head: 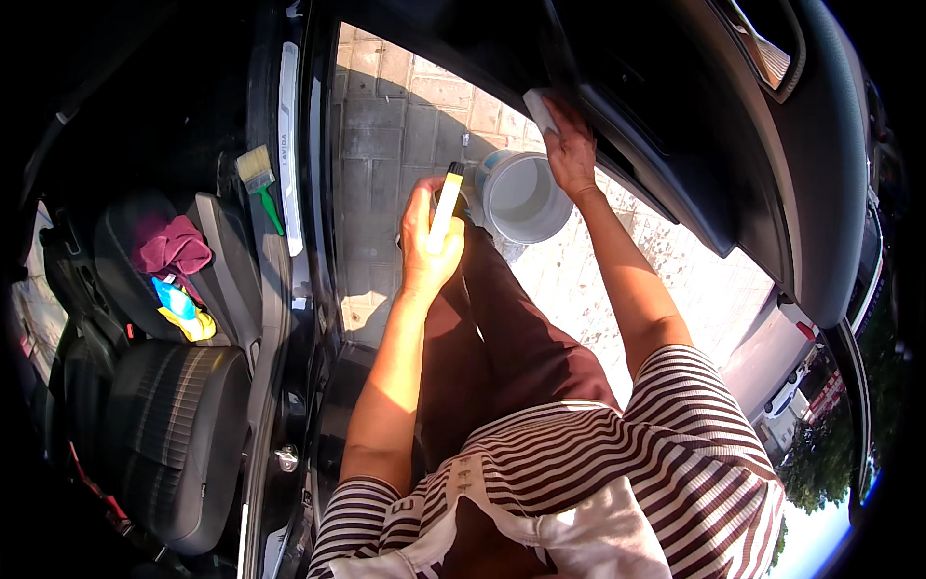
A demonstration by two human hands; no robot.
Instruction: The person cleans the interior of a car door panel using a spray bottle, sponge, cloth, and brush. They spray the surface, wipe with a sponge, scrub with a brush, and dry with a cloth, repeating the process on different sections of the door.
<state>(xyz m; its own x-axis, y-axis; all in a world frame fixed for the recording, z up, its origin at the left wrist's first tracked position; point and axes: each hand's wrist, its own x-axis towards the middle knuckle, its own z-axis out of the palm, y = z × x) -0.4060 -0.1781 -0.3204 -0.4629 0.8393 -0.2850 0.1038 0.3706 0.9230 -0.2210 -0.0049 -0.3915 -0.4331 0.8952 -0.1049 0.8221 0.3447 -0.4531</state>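
My left hand [427, 242] is closed around a yellow-handled tool [446, 206] with a black end. Its working part is hidden, so I cannot tell its exact kind. With my right hand [571, 148] I hold a white sponge-like block [541, 112] against the lower edge of the open car door [651, 145]. The fingers lie flat over the block and partly cover it. Just below that hand, on the paving, stands a white plastic bucket [528, 199] with pale liquid inside.
A green-handled paintbrush [260, 181] lies beside the door sill [289, 145]. On the car seat [166, 427] are a maroon cloth [173, 246], a yellow cloth [189, 325] and a blue-and-white packet [173, 298]. Brick paving [372, 137] shows between sill and door.
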